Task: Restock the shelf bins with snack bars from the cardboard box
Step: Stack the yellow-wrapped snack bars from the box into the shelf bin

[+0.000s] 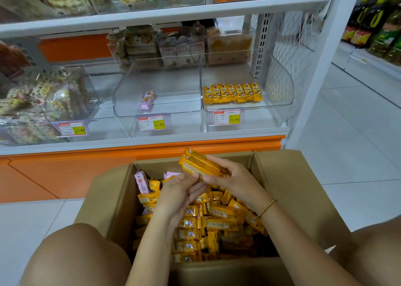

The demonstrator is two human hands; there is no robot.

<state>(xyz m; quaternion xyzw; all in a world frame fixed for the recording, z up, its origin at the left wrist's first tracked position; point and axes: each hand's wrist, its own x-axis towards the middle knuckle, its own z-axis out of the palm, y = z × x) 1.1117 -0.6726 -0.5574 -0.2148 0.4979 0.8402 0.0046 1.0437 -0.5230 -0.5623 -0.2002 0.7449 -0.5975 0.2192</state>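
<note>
Both hands over open brown cardboard box [288, 183] full of yellow-wrapped snack bars [219, 222], few pink ones. Right hand [236, 177] fingers grasping small stack of yellow bars [199, 164] above box; left hand [180, 194] fingers touch stack's near end. Right clear plastic shelf bin [280, 79] holds yellow row, middle clear bin [130, 83] one pink bar [148, 100]. Price tags [234, 119] read 15.80; wrapper print unreadable.

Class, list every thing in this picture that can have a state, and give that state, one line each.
Cardboard box: flaps open, mostly yellow bars inside.
Middle bin: nearly empty, one pink bar.
Right bin: one row of yellow bars.
Left hand: fingertips on the held bars.
Right hand: gripping a bundle of yellow bars.
</note>
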